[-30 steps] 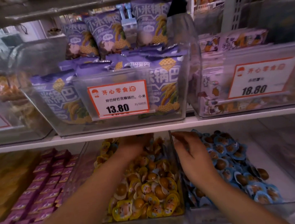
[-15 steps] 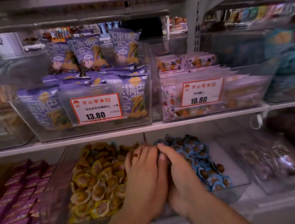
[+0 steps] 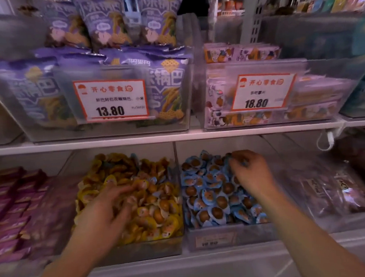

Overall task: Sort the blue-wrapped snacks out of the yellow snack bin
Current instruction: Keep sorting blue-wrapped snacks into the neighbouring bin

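The clear yellow snack bin [image 3: 142, 249] sits on the lower shelf, heaped with yellow-wrapped snacks [image 3: 161, 218]. A few blue-wrapped snacks [image 3: 152, 180] lie among them near the middle and back. To its right stands a clear bin [image 3: 228, 236] full of blue-wrapped snacks [image 3: 213, 210]. My left hand [image 3: 108, 212] is blurred, its fingers spread down onto the yellow pile. Over the back right of the blue pile, my right hand [image 3: 248, 173] has its fingers curled round a small blue-wrapped snack [image 3: 243, 162].
Purple packets [image 3: 10, 208] fill the bin to the left, and dark bagged snacks [image 3: 334, 192] lie to the right. The upper shelf edge [image 3: 177, 136] runs just above both bins, carrying bins of purple bags [image 3: 166, 89] with price tags.
My hands were pressed together at the wall between the two bins. They have parted: the left moved over the yellow pile, the right went to the back of the blue bin.
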{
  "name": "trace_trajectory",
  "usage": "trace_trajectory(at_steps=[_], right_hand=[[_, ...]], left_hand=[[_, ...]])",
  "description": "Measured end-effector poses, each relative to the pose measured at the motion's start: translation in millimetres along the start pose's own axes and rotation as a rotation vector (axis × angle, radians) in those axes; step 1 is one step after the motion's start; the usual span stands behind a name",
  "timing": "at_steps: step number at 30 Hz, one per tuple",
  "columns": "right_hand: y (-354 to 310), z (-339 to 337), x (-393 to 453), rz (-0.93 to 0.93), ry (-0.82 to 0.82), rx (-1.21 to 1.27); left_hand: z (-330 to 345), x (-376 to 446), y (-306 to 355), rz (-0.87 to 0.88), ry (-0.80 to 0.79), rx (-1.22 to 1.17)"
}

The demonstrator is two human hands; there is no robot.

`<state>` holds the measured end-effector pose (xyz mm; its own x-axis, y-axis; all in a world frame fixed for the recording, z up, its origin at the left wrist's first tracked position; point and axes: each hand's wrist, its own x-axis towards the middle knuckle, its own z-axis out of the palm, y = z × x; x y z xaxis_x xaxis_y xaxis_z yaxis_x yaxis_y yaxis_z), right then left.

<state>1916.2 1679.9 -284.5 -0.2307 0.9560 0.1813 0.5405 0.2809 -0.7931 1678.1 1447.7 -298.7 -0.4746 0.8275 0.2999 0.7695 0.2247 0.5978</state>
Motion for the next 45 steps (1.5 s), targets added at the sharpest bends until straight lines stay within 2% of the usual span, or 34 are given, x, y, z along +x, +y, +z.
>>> trace_trajectory(at_steps=[5,8,11,13,16,18,20,22,24,28,33,35,38,42,45], right_hand=[[-51.2,16.6,-48.5,-0.431,0.045,0.083],[-99.7,68.4,-61.3,-0.572,-0.193,-0.059],[-135.2,146.8,-38.9,-0.435,-0.517,-0.433],[-142.5,188.3,-17.4,-0.272,-0.647,-0.504],[-135.4,217.2,8.9,-0.103,-0.629,-0.426],[-131.3,223.6,17.8,-0.105,-0.624,-0.458],[-132.8,228.2,22.6,-0.165,-0.703,-0.46],[-136.7,230.1,24.9,-0.182,-0.768,-0.368],[-142.7,230.4,26.8,-0.151,-0.802,-0.273],[-148.2,235.9,31.5,0.031,-0.893,-0.11],[-153.0,231.6,24.1,0.1,-1.098,-0.063],[-152.5,221.9,21.4,0.105,-1.115,-0.018],[-151.7,203.1,22.5,0.148,-1.04,0.062],[-158.0,170.5,14.4,0.176,-1.144,0.091],[-159.4,146.8,0.5,0.081,-1.158,0.099]], left_hand=[[-13.2,14.2,-14.1,0.127,-0.085,0.167],[-13.4,18.0,-31.8,0.097,-0.105,0.225],[-11.8,16.8,-43.0,0.031,-0.086,0.253],[-16.3,15.8,-46.2,-0.013,-0.058,0.204],[-19.2,11.1,-51.2,-0.08,0.002,0.102],[-17.3,5.9,-49.6,-0.1,0.009,0.08],[-12.6,1.2,-47.2,-0.103,-0.032,0.142],[-10.0,0.1,-46.1,-0.092,-0.066,0.179],[-11.2,1.6,-47.6,-0.12,-0.058,0.113],[-10.2,4.2,-50.3,-0.174,-0.032,0.016],[-6.3,11.5,-53.5,-0.233,-0.029,-0.038],[-5.6,11.8,-56.0,-0.23,-0.039,-0.014],[-0.7,8.6,-56.3,-0.143,-0.017,0.131],[-1.0,7.4,-49.2,-0.007,0.13,0.238],[-6.8,8.7,-46.2,0.069,0.124,0.21]])
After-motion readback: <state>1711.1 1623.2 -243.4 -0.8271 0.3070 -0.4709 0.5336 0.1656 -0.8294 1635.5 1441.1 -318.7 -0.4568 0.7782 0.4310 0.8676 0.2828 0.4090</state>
